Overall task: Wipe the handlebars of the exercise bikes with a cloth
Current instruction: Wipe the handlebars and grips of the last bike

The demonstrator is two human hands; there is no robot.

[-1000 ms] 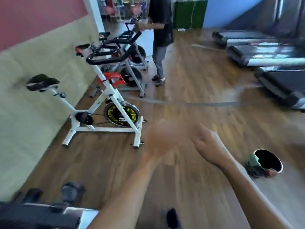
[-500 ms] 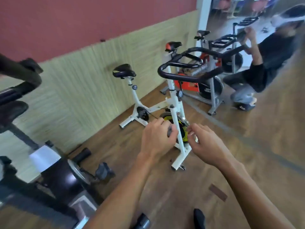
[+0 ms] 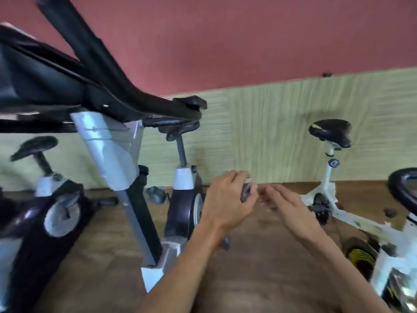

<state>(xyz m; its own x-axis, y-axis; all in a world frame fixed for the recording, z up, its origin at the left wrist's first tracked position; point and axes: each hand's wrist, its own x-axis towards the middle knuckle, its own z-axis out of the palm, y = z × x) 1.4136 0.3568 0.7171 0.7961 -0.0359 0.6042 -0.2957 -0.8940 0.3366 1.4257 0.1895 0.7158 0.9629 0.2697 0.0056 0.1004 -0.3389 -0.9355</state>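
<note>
A red upper wall (image 3: 248,37) and a pale green textured lower wall (image 3: 259,132) fill the far side, above a brown wood-look floor (image 3: 259,256).

The biggest thing in view is the near-left exercise bike (image 3: 126,177), black and silver-grey. Its black handlebars (image 3: 94,71) run as long padded bars, their long axis slanting from the upper left down to the right, the tips pointing right toward the far wall and ending near that bike's black saddle (image 3: 173,125). The padding looks matte with a slight sheen; the picture is blurred, so finer detail is lost.

On the right stands a white exercise bike (image 3: 327,199) with a black saddle (image 3: 330,132) and a yellow-marked flywheel (image 3: 361,256); a curved piece of its black handlebar (image 3: 401,186) shows at the right edge. A third black bike (image 3: 45,199) sits at the far left.

Both hands are held out in the middle, low and right of the near-left handlebars, not touching them. The left hand (image 3: 225,199) curls its fingers round a small dark grey wad, perhaps the cloth (image 3: 246,192); blur makes that uncertain. The right hand (image 3: 284,204) lies flat, fingers straight and loose, tips just beside the wad.
</note>
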